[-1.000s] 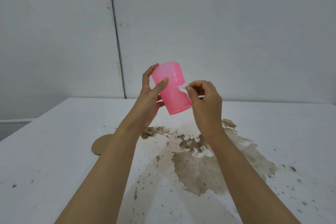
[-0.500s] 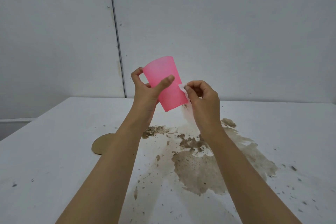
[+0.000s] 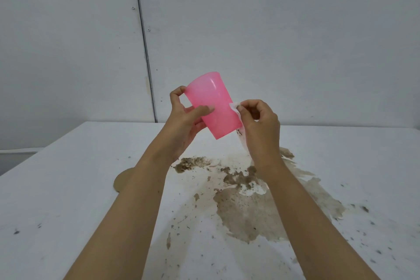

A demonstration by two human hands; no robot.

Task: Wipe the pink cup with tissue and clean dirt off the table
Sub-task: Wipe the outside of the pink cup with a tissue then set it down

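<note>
A translucent pink cup (image 3: pixel 214 102) is held tilted in the air above the table, its wider end up and to the left. My left hand (image 3: pixel 185 118) grips it from the left, thumb across its front. My right hand (image 3: pixel 259 125) pinches a white tissue (image 3: pixel 236 108) against the cup's right side; the tissue hangs down behind that hand with dark specks on it. Below, a wide brown patch of wet dirt (image 3: pixel 247 209) and crumbs spreads over the white table (image 3: pixel 68 188).
A round tan disc (image 3: pixel 121 180) lies on the table, partly hidden by my left forearm. Dark specks are scattered toward the table's right and near edges. A grey panelled wall stands behind the table's far edge.
My left hand has turned and tilted the cup to the left and raised it slightly. My right hand with the tissue has stayed against the cup's right side.
</note>
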